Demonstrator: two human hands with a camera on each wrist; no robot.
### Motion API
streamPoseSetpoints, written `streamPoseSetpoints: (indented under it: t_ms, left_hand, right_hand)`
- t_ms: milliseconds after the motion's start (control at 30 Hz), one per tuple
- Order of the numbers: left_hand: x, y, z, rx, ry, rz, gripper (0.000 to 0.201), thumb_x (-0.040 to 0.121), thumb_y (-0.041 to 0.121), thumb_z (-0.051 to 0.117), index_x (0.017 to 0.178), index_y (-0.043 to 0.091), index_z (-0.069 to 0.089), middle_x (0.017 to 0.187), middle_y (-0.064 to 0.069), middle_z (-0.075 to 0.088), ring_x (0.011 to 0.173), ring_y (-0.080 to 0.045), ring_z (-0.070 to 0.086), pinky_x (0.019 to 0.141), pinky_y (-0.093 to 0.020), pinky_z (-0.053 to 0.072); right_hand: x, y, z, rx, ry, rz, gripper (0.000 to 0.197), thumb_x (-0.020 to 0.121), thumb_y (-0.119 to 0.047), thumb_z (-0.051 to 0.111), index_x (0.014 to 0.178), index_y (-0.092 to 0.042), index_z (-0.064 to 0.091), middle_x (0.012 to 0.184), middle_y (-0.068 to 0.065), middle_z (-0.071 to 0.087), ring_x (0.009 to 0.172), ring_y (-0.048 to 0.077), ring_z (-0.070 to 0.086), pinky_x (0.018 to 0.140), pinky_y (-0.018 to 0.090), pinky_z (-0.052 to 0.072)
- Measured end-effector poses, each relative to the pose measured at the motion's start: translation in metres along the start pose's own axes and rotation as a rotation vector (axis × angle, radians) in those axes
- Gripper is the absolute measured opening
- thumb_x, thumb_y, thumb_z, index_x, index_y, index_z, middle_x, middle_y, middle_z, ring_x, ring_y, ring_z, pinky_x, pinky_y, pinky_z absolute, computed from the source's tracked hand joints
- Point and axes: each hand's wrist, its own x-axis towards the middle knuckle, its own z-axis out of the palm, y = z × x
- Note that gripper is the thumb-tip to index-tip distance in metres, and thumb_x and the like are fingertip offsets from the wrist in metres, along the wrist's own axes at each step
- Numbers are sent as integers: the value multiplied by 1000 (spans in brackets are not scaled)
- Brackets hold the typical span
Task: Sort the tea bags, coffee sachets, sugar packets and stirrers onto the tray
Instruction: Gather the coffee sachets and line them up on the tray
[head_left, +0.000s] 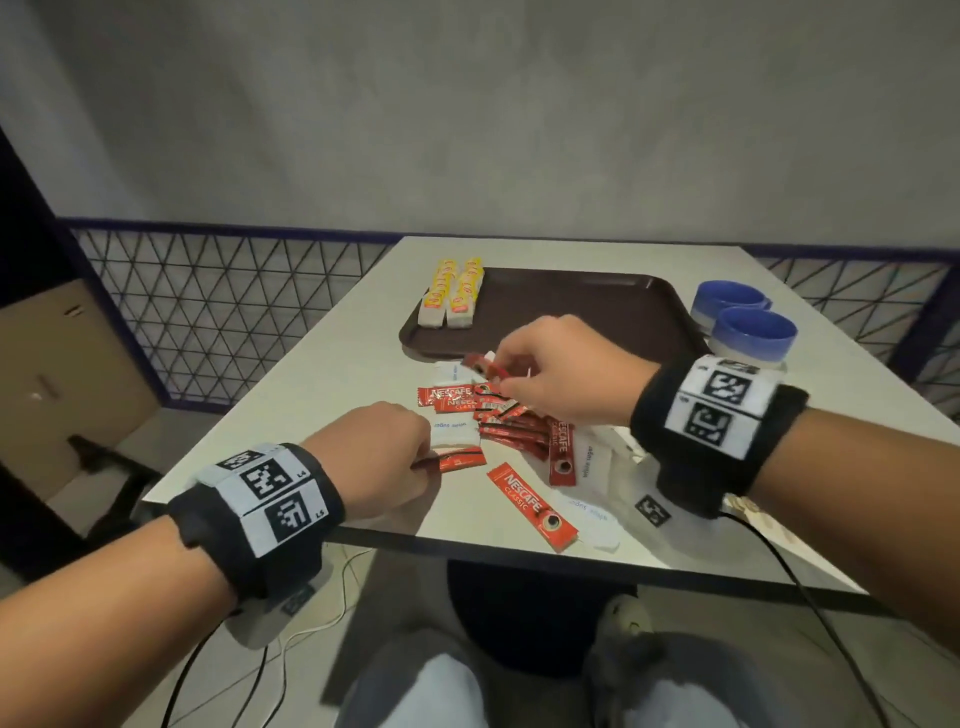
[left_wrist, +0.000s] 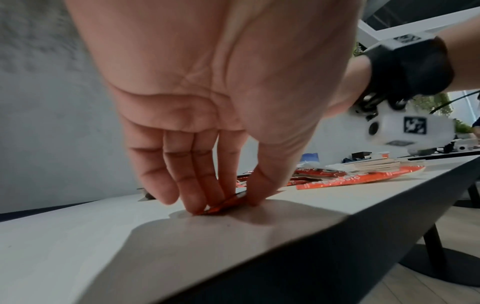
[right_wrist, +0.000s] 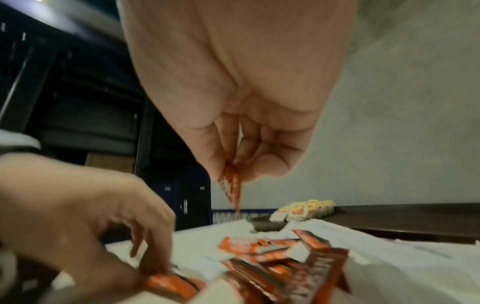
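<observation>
A dark brown tray (head_left: 571, 306) lies at the far side of the white table (head_left: 322, 374), with two rows of yellow tea bags (head_left: 453, 293) along its left edge. Red coffee sachets (head_left: 514, 426) and white sugar packets (head_left: 457, 434) lie in a loose pile in front of it. My right hand (head_left: 519, 371) pinches one red coffee sachet (right_wrist: 230, 185) and holds it above the pile. My left hand (head_left: 415, 457) pinches another red sachet (left_wrist: 223, 204) against the table near the front edge. Wooden stirrers (left_wrist: 374, 165) lie stacked beyond the pile, seen in the left wrist view.
Two blue-rimmed cups (head_left: 748, 325) stand right of the tray. A black mesh fence (head_left: 218, 312) runs behind the table and a cardboard box (head_left: 67, 384) sits on the left. Cables (head_left: 810, 597) hang from both wristbands. My knees are under the front table edge.
</observation>
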Motion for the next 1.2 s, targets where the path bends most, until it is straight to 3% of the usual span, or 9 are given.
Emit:
streamPoseSetpoints:
  t_ms: [100,200,267,400,600,767,933,1033,1200]
  left_hand:
    - [-2,4,3,52,20,17,25,100,40,51,104,18,64,100,-1,61,89,-20,60,72,-28,44]
    - [-4,10,6,74,59,0,20,101,42,46,92,24,49,98,0,59,82,-19,54,69,-29,41]
    - [-6,14,7,69,80,-30,20,102,41,43,91,25,44,97,-1,61,80,-19,51,66,-30,37]
    - [-12,18,7,-30,126,-78,18,104,40,37,95,25,37,80,2,51,70,-18,48,59,-34,32]
    - [-23,21,9,-178,178,19,20,101,39,28,95,24,39,79,4,50,72,-20,50,65,-36,36]
    - [-28,18,12,-324,225,65,57,96,51,11,93,21,60,82,7,49,84,-15,48,80,-38,43]
    - [-23,16,19,-586,299,-44,29,107,20,44,121,20,69,97,7,54,96,-14,53,79,-26,37]
    - [-21,17,26,-825,348,-102,23,103,17,57,122,20,68,115,2,65,105,-13,63,85,-21,46]
    - [-23,13,36,-1180,372,-190,30,90,10,77,116,22,69,103,-1,74,86,-17,70,81,-32,59]
  right_hand:
    - [-27,-1,-10,148,-102,91,23,92,-30,75,114,-24,76,92,-7,75,79,8,71,70,25,60]
    - [-53,-4,5,58,-306,130,36,90,-34,77,124,-23,73,89,-9,70,72,7,64,59,20,50]
    - [-61,-6,19,-27,-359,130,41,89,-37,78,125,-18,71,95,-7,69,79,7,64,65,21,50]
    - [-59,-10,35,-111,-360,173,39,89,-36,77,115,-7,74,104,10,75,94,24,71,87,38,61]
    - [-51,-15,37,-188,-319,194,21,91,-24,74,105,-8,73,104,12,73,89,22,68,78,31,58]
    - [-49,-6,16,23,-223,332,18,88,-23,79,97,-9,72,89,5,76,67,11,66,64,26,57]
    - [-37,14,16,1,-64,475,44,84,-34,83,117,-9,68,106,11,73,91,23,73,86,40,63]
    - [-32,17,29,-72,-82,492,44,84,-41,81,112,-12,63,98,5,69,87,18,69,80,30,60]
    - [-25,15,40,-153,-65,487,38,85,-40,80,108,-16,64,95,2,69,86,17,69,80,29,60]
